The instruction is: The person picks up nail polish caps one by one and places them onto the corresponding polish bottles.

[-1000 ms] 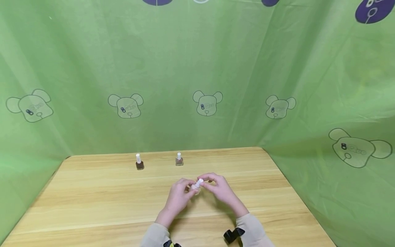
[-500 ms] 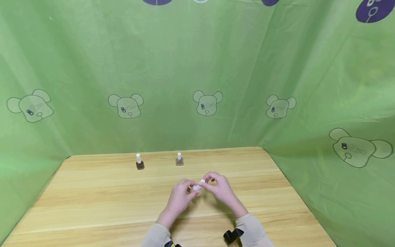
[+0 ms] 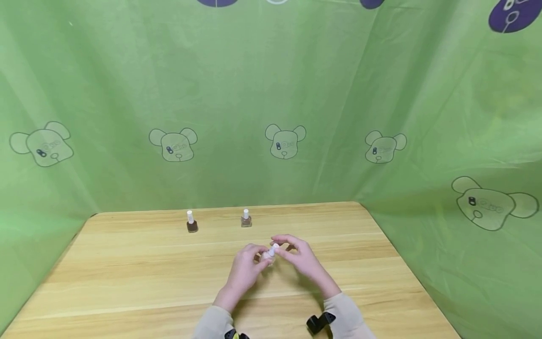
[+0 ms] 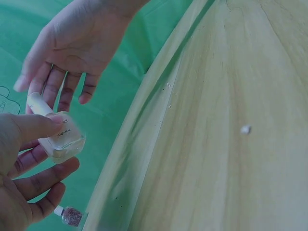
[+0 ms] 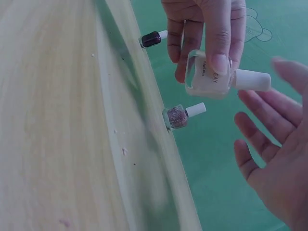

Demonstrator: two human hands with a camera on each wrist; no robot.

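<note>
My left hand (image 3: 244, 268) pinches a clear glass nail polish bottle (image 5: 209, 79) between thumb and fingers, the thumb lying over its label. The bottle is tilted, its white cap (image 5: 253, 80) pointing towards my right hand (image 3: 302, 258). The right hand's fingers are spread and loosely bent around the cap, and its thumb stands apart from the cap in the right wrist view. In the left wrist view the right hand (image 4: 79, 53) shows its palm, with fingers extended behind the cap.
A dark nail polish bottle (image 3: 192, 226) with a white cap stands at the table's back left. A glittery pinkish one (image 3: 246, 221) is to its right. Small pale crumbs (image 4: 246, 129) lie on the wooden table (image 3: 148, 278). Green curtains (image 3: 233, 94) enclose the back and sides.
The right hand's fingers curled in at the cap half a second ago and have now straightened outward. The cap tipped slightly right, then back left. The left hand keeps its grip.
</note>
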